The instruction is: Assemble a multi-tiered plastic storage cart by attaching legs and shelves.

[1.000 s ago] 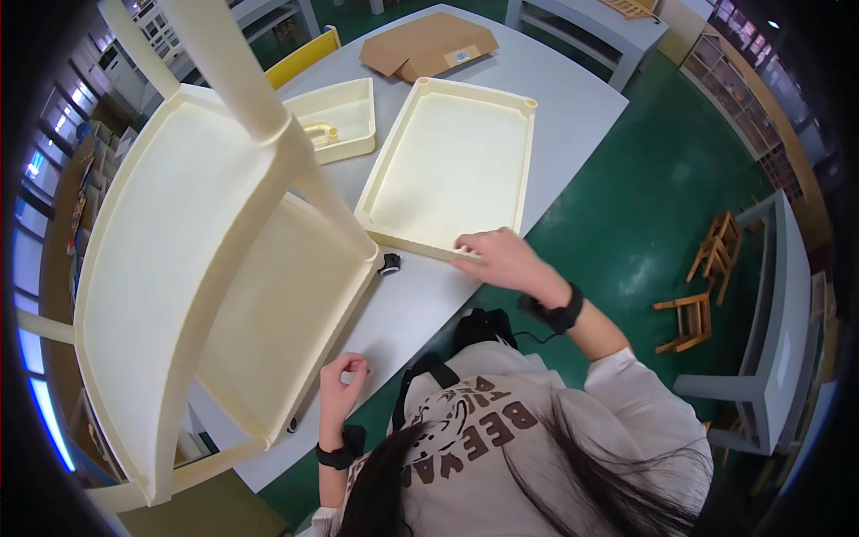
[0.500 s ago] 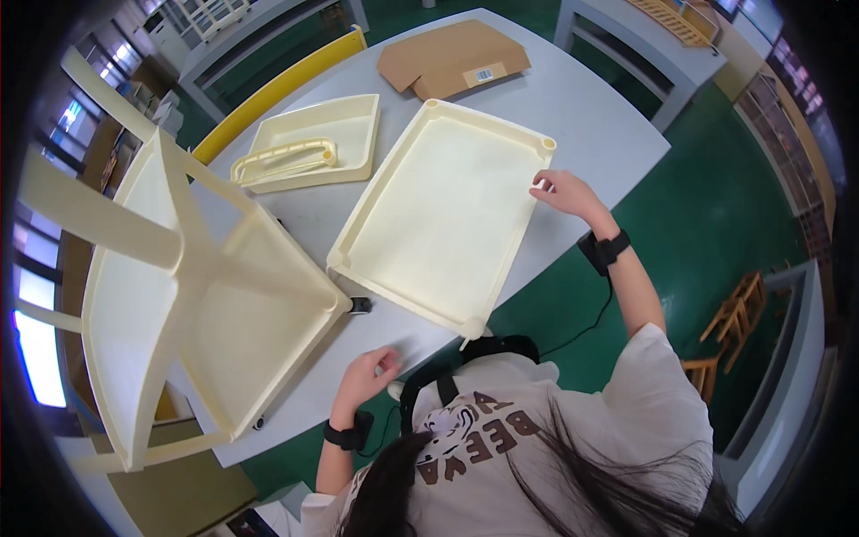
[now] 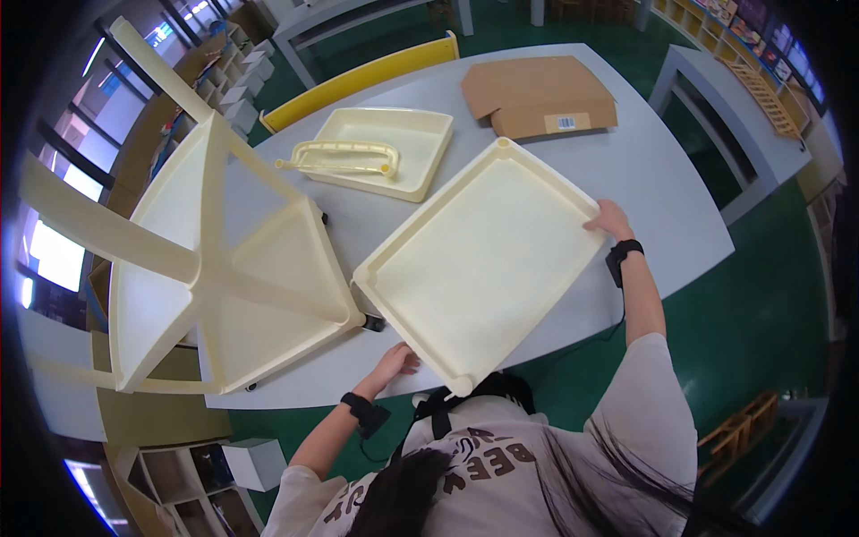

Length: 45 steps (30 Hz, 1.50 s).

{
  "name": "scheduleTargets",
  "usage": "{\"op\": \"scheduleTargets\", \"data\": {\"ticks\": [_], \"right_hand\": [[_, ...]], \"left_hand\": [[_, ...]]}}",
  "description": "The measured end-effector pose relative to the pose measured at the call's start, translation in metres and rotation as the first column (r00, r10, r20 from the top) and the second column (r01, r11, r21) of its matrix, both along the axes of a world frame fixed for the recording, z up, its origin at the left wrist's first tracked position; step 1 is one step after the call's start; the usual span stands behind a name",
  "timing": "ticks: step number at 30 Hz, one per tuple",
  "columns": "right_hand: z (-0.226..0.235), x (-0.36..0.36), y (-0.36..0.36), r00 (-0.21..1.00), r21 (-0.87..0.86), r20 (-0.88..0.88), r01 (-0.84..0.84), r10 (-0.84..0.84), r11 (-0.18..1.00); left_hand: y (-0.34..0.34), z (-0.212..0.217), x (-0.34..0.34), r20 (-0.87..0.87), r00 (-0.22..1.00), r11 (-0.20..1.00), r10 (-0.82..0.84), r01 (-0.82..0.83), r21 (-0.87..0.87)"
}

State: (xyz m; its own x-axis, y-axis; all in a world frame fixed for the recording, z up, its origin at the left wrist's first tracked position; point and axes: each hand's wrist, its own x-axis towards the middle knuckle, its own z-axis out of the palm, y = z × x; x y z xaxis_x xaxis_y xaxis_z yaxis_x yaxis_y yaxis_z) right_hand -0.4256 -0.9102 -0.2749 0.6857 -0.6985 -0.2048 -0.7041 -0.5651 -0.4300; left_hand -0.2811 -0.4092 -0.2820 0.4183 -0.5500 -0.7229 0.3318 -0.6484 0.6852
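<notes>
A large, shallow cream plastic tray (image 3: 488, 264) with round corner sockets lies tilted across the table's near side. My right hand (image 3: 610, 220) grips its right corner, thumb over the rim and the other fingers hidden underneath. Beside the near-left rim is my left hand (image 3: 396, 362), its fingers loosely bent and apart; whether they touch the tray is hard to tell. On the left stands a cream frame (image 3: 199, 268) with shelf-like panels, curved legs and small black casters (image 3: 373, 323).
Farther back, a smaller cream tray (image 3: 429, 148) carries a U-shaped cream handle (image 3: 349, 159). A brown cardboard piece (image 3: 537, 89) lies at the far side of the grey table (image 3: 671, 206). A yellow chair back (image 3: 362, 80) rises behind the table's edge.
My right hand has closed on the large tray's right corner. My left hand has come up close to its near-left rim. The whole view has turned and shifted.
</notes>
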Motion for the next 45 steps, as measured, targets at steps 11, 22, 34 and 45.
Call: {"op": "scheduleTargets", "data": {"ticks": [11, 22, 34, 45], "right_hand": [[-0.004, -0.006, 0.002, 0.975, 0.569, 0.083, 0.125, -0.208, 0.813], [-0.024, -0.089, 0.013, 0.963, 0.765, 0.215, -0.063, -0.162, 0.641], [-0.008, -0.149, 0.054, 0.977, 0.698, 0.131, 0.032, -0.171, 0.716], [0.015, -0.159, 0.084, 0.908, 0.674, 0.179, 0.167, -0.378, 0.719]], "left_hand": [[-0.009, -0.008, -0.023, -0.404, 0.741, 0.752, 0.536, -0.637, -0.171], [-0.011, -0.022, -0.049, -0.038, 0.813, 0.751, 0.581, -0.553, -0.362], [0.017, -0.001, -0.057, -0.037, 0.808, 0.784, 0.587, -0.58, -0.222], [0.022, 0.009, -0.047, -0.021, 0.928, 0.902, 0.371, -0.366, -0.228]]}}
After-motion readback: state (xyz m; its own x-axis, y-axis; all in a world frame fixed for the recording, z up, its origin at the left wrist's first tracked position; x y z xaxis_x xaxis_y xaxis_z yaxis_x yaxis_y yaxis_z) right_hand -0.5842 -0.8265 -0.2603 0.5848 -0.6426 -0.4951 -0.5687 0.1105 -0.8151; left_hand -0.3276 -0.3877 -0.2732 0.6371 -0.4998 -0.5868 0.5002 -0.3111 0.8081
